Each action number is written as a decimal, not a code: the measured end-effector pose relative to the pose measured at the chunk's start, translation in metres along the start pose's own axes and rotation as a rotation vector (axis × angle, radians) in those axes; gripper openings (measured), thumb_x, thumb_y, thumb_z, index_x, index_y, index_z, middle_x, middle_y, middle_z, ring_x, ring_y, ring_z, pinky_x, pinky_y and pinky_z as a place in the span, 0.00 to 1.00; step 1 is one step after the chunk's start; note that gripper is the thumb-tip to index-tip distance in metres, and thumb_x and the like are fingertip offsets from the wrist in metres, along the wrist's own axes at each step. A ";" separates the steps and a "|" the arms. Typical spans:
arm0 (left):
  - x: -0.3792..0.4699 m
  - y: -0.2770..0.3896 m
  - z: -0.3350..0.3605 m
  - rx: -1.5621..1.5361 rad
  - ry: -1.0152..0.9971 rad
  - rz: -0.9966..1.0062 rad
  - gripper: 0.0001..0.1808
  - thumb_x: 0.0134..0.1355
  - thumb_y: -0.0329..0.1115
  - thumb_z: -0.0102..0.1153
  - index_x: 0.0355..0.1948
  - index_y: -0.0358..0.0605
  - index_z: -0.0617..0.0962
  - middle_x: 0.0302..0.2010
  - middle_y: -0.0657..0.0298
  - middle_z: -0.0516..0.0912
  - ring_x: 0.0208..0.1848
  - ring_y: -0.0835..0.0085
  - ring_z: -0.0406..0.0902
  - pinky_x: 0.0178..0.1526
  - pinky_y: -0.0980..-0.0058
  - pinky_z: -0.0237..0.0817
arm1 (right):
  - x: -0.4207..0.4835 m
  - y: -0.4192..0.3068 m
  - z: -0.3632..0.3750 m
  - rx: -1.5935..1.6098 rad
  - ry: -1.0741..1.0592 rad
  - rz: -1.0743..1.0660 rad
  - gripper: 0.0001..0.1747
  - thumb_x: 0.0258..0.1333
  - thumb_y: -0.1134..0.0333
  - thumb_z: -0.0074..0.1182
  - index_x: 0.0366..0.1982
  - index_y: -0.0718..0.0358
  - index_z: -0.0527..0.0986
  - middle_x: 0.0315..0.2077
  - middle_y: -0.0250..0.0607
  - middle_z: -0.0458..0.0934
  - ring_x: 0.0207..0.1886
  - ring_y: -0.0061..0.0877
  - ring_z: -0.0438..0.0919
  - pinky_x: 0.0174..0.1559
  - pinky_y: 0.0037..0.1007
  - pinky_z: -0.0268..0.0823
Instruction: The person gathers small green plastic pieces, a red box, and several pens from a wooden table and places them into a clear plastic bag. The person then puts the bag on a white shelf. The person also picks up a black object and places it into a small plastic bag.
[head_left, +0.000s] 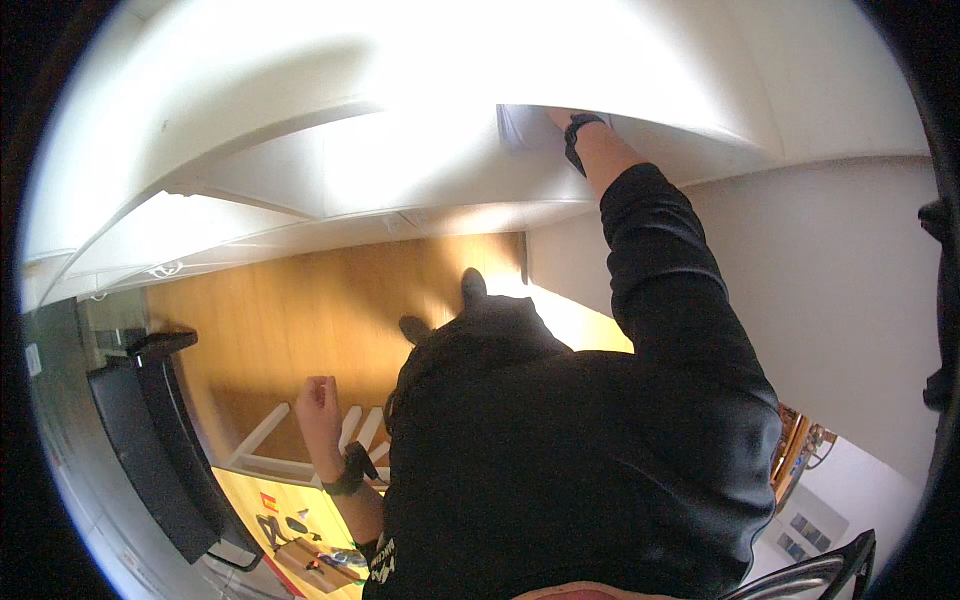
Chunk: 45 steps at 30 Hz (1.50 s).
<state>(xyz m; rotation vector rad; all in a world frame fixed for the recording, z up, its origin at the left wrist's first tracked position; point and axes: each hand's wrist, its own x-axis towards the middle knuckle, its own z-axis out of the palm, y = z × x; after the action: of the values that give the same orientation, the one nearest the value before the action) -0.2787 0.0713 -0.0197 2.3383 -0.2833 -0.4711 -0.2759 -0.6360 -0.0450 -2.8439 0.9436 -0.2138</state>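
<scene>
My right arm, in a black sleeve with a dark band at the wrist, reaches forward into a white shelf unit (442, 161). Only the base of my right hand (557, 116) shows; its fingers are hidden behind the bright upper panel. Close beside it is a pale bluish, sheet-like thing (521, 127), too blurred to name. My left hand (319, 397) hangs low at my left side, fingers curled in, with nothing visible in it. It is above the wooden floor (322, 300), near white bars of furniture (274, 461), and wears a dark wristwatch (349, 471).
Behind my left hand stands a yellow tabletop (247, 495) with several small items and a brown piece (304, 566). A black padded seat (150, 450) is at the far left. White cables (165, 268) hang below the unit. A pale wall or panel (810, 285) rises at the right.
</scene>
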 end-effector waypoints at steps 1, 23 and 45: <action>0.001 -0.002 0.000 0.025 0.001 0.007 0.12 0.71 0.36 0.62 0.38 0.34 0.81 0.25 0.61 0.80 0.28 0.75 0.76 0.33 0.73 0.68 | -0.001 0.002 0.001 0.002 -0.014 -0.005 0.26 0.73 0.55 0.48 0.63 0.65 0.74 0.63 0.55 0.76 0.66 0.46 0.75 0.69 0.46 0.65; 0.002 -0.004 0.000 0.035 0.028 -0.074 0.09 0.68 0.33 0.66 0.42 0.37 0.82 0.31 0.55 0.86 0.31 0.67 0.83 0.39 0.67 0.74 | 0.036 -0.002 0.022 -0.200 0.113 -0.300 0.38 0.75 0.42 0.39 0.78 0.49 0.56 0.71 0.56 0.66 0.73 0.55 0.65 0.74 0.57 0.55; -0.016 0.013 0.014 -0.053 0.105 -0.224 0.11 0.70 0.36 0.65 0.42 0.38 0.82 0.29 0.59 0.84 0.31 0.74 0.79 0.36 0.74 0.71 | 0.082 0.001 -0.008 -0.336 -0.047 -0.429 0.38 0.74 0.45 0.46 0.78 0.49 0.56 0.72 0.57 0.64 0.73 0.50 0.66 0.72 0.51 0.58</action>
<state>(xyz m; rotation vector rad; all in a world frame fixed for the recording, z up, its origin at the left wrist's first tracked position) -0.3005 0.0589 -0.0166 2.3443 0.0418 -0.4549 -0.2130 -0.6870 -0.0301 -3.3169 0.3755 -0.0302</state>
